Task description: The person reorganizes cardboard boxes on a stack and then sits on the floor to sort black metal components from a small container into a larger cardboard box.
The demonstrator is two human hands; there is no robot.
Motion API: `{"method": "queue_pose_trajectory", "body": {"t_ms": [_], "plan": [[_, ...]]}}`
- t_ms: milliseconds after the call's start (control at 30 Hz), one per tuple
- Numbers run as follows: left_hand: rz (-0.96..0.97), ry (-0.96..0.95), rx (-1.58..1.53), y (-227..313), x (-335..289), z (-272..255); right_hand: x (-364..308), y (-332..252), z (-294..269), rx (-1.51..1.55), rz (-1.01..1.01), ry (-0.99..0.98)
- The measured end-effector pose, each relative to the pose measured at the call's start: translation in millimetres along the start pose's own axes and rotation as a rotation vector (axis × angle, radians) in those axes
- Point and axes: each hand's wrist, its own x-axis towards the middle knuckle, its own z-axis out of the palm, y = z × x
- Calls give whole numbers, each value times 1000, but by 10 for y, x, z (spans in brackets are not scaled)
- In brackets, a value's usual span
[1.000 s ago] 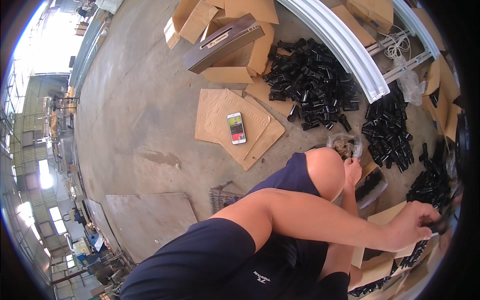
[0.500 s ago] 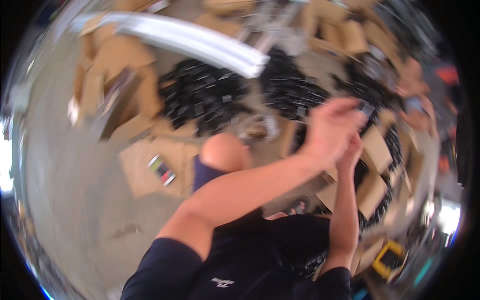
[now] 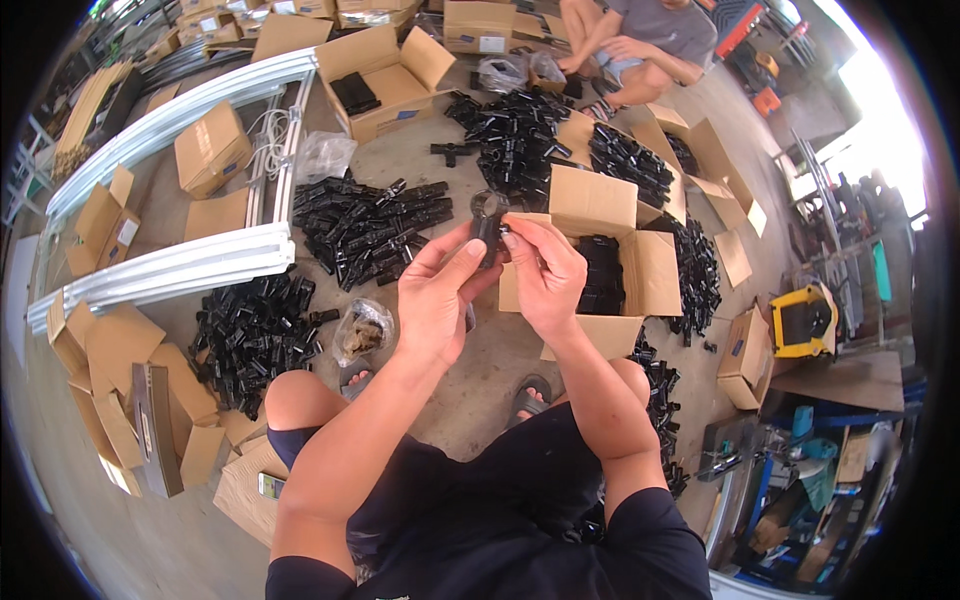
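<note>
Sitting on a concrete floor (image 3: pixel 470 390) among cartons and heaps of black plastic parts, the person holds 1 small black plastic fitting (image 3: pixel 488 222) up in front of them with both hands. The left hand (image 3: pixel 437 292) is closed around the lower left side of the fitting, thumb and forefinger pinching it. The right hand (image 3: pixel 541 272) grips it from the right, fingertips pressed on its upper edge. The fitting seems to have a round ring at its top (its exact shape is hard to make out behind the fingers). It hangs in the air between the hands, above the floor and just left of an open cardboard box (image 3: pixel 610 255) that already holds a stack of black parts.

Left of the hands lies a large pile of black fittings (image 3: pixel 370 232), and a second pile (image 3: pixel 250 330) sits closer to the person's left knee. A clear plastic bag (image 3: pixel 363 330) with small brownish pieces rests on the floor between that pile and the left hand. Long pale aluminium rails (image 3: pixel 180 265) run across the left of the view, with more cartons around them. At the top edge another person (image 3: pixel 640 35) sits by another heap of black parts (image 3: pixel 510 125). A yellow case (image 3: pixel 803 320) stands at the right.
</note>
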Motion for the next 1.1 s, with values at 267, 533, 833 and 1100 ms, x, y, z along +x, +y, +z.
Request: {"method": "queue_pose_trajectory", "body": {"t_ms": [267,533,833,1100], "plan": [[11,-65,63,-174,113,51,0,63,-251,-46,-44,-9],[32,-79,125,-305,172,118,-11,158,-419,-134,-76,14],[94,-72,226,-314,148,68,41,50,-444,-302,-206,-93],[64,-60,232,-211,95,116,76,41,-512,-365,-343,-151]]}}
